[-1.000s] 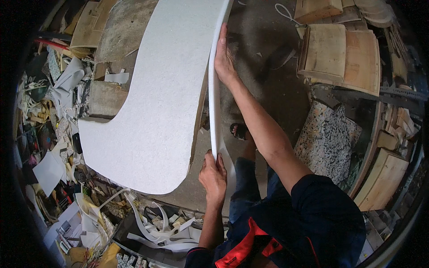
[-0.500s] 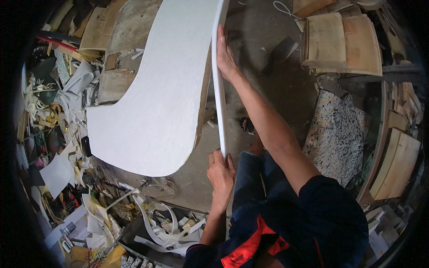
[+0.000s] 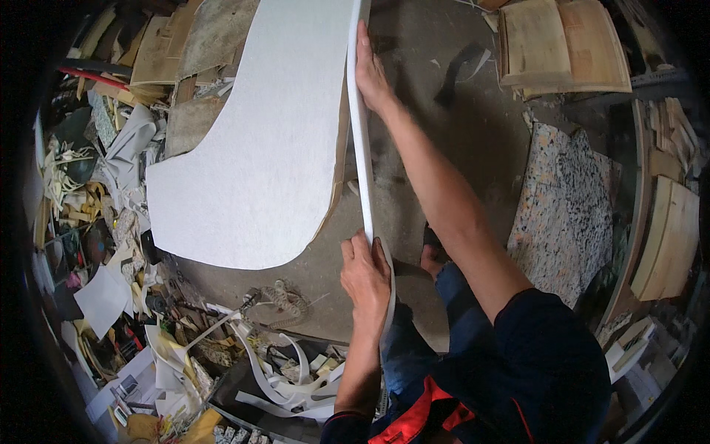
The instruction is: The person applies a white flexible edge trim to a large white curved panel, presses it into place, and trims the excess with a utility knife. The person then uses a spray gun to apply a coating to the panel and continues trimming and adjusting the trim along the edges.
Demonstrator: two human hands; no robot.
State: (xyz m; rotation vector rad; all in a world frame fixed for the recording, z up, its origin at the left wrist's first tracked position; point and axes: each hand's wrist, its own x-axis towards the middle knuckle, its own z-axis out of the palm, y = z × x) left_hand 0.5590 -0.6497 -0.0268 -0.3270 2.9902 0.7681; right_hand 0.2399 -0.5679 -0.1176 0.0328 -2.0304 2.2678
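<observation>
A large white sheet (image 3: 244, 170) with a curved cut-out on its left side lies flat on a thicker, brown-edged piece. Along its right side a long white foam strip (image 3: 362, 163) stands on edge, its top leaving the picture. My left hand (image 3: 364, 274) has its fingers wrapped round the strip's lower part, a pale tail running down past it. Higher up, my right hand (image 3: 373, 74) holds the strip, fingers fairly straight and pressed along its right side. How far they reach round it is hidden.
Wooden panels (image 3: 532, 48) lie at upper right, more (image 3: 662, 237) at far right. A speckled foam piece (image 3: 558, 207) lies between them. Mixed offcuts (image 3: 115, 185) are heaped along the left, with curved white strips (image 3: 296, 377) at the bottom. My legs and foot are below the strip.
The surroundings have shifted up in the picture. Both hands, still on the strip, appear slightly higher, and more floor shows below the white sheet's rounded corner.
</observation>
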